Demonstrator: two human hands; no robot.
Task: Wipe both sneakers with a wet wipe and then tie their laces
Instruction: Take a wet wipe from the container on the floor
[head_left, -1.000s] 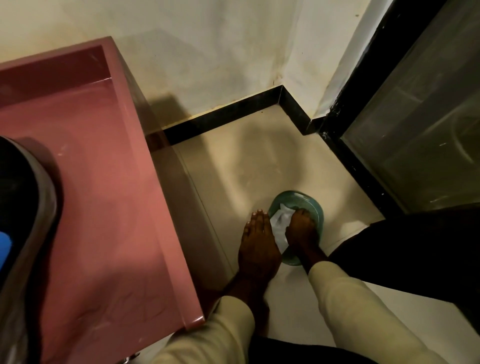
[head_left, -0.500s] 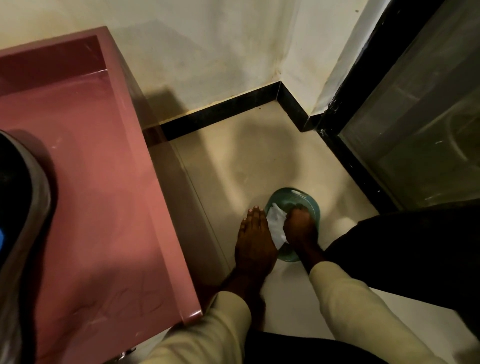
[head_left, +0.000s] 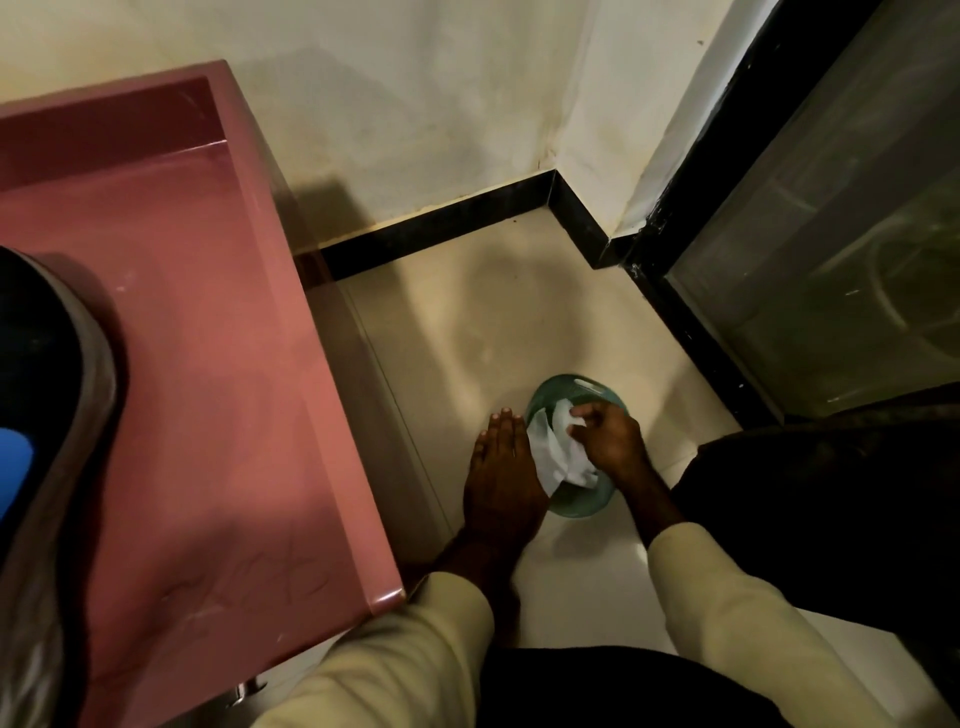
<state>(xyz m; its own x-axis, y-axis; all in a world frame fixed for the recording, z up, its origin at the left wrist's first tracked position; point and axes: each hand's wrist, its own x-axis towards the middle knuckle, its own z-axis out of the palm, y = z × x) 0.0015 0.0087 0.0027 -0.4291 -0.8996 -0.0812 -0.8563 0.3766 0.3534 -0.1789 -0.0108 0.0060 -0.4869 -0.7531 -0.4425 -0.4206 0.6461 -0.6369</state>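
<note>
A white wet wipe (head_left: 557, 453) hangs over a round green bowl (head_left: 576, 505) on the cream floor. My right hand (head_left: 610, 439) pinches the wipe's top edge above the bowl. Flat, with its fingers together, my left hand (head_left: 503, 473) rests against the bowl's left side, touching the wipe's edge. A dark sneaker with a grey sole and a blue patch (head_left: 47, 415) lies on the pink table at the far left, partly cut off by the frame. No second sneaker shows.
The pink table (head_left: 218, 374) fills the left side, its edge close to my left arm. A white wall with a black skirting (head_left: 441, 228) runs behind the bowl. A black-framed glass door (head_left: 831, 249) stands at the right, with dark fabric (head_left: 831, 519) below it.
My right hand has lifted from pressing the wipe in the bowl and now pinches it, so more of the wipe shows. The left hand stays in place.
</note>
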